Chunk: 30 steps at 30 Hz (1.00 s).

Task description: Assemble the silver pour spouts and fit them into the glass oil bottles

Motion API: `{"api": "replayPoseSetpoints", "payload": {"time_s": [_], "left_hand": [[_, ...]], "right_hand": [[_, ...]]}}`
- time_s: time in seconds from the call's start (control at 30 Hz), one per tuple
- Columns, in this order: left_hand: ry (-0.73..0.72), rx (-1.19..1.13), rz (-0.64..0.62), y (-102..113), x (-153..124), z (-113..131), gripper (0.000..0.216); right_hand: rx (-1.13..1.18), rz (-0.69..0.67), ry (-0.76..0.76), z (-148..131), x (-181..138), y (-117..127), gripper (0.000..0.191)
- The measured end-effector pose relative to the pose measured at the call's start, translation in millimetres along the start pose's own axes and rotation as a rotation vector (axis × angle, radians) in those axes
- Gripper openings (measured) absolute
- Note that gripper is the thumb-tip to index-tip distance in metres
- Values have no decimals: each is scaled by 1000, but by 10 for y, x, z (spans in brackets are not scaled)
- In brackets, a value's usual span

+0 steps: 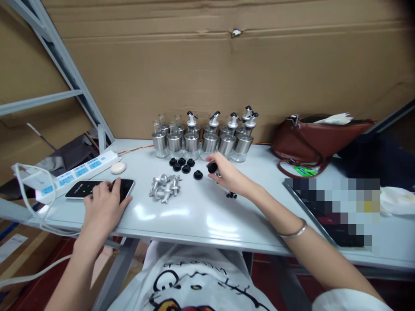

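My left hand (103, 205) lies with its fingers spread on a flat black device (78, 188) with a pale edge and small green marks. My right hand (228, 175) pinches a round black stopper (212, 167) between thumb and fingers, above the table. Just left of it, one black stopper (198, 174) sits alone, near a cluster of several more black stoppers (186, 169). A pile of silvery pourer parts (165, 188) lies between my hands. Small black pieces (231, 195) are partly below my right wrist. Behind stand glass bottles with steel bands (210, 142), several topped with pourers (214, 119).
At left are a white power strip (81, 170), a cable (24, 190) and a round white object (118, 167). A brown bag (301, 138) and a pixelated flat item (337, 211) occupy the right. Cardboard (168, 56) closes off the back; the table's front edge (194, 243) is near my body.
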<state>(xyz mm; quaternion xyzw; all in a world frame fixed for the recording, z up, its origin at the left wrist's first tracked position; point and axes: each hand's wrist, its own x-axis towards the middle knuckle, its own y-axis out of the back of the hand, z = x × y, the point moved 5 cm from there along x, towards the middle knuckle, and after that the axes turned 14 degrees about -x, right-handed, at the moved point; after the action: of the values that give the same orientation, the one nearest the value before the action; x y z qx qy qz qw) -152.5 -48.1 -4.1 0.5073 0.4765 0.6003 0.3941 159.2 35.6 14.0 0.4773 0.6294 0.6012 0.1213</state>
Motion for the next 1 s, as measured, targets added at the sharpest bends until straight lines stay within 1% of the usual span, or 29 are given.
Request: {"api": "replayPoseSetpoints", "payload": {"time_s": [0.07, 0.13, 0.23, 0.3, 0.33, 0.37, 0.4, 0.43, 0.47, 0.5, 0.53, 0.57, 0.6, 0.63, 0.7, 0.8, 0.83, 0.87, 0.93, 1.0], "left_hand": [[-40, -1, 38, 40, 81, 58, 56], [-84, -30, 38, 41, 178, 88, 55], [-112, -57, 37, 47, 337, 133, 53], [-121, -95, 81, 111, 440, 276, 52], [-140, -147, 105, 157, 483, 410, 51], [-169, -239, 131, 206, 515, 584, 49], [-225, -371, 130, 243, 537, 798, 45], [-308, -524, 78, 253, 545, 1044, 42], [-401, -644, -16, 236, 539, 1301, 41], [-500, -704, -112, 203, 517, 1544, 42], [-598, -722, -171, 171, 487, 1750, 42], [-683, -726, -191, 139, 461, 1903, 42], [-724, -736, -202, 94, 450, 1996, 42], [-754, -743, -206, 46, 445, 2045, 43], [-824, -747, -197, -42, 440, 2055, 49], [-973, -681, -127, -96, 396, 2004, 66], [-1000, -649, -95, -95, 378, 1990, 66], [-1011, -619, -67, -88, 361, 1982, 62], [-997, -575, -21, -61, 337, 1979, 51], [-961, -553, 15, -29, 327, 1977, 45]], "right_hand": [[51, 7, -36, 18, -4, 28, 35], [46, 32, -54, 27, -6, 80, 31], [18, 55, -1, 8, -9, 144, 25], [7, 51, 38, -7, -13, 161, 25], [1, 44, 45, -10, -16, 163, 27], [1, 32, 43, -10, -19, 162, 29], [12, 16, 30, -6, -22, 159, 35], [37, -3, 10, 3, -26, 155, 43], [79, -20, -14, 15, -30, 151, 51], [132, -32, -36, 27, -34, 148, 60], [189, -39, -54, 40, -38, 146, 66], [244, -40, -70, 54, -41, 145, 69], [293, -39, -83, 68, -42, 141, 69], [337, -40, -95, 80, -42, 134, 68], [438, -71, -132, 96, -43, 94, 59], [668, -148, -188, 66, -50, 13, 48], [737, -177, -196, 41, -52, -9, 48], [780, -200, -201, 16, -54, -23, 48], [779, -211, -206, -6, -52, -14, 47], [711, -159, -223, 32, -42, 50, 48]]}}
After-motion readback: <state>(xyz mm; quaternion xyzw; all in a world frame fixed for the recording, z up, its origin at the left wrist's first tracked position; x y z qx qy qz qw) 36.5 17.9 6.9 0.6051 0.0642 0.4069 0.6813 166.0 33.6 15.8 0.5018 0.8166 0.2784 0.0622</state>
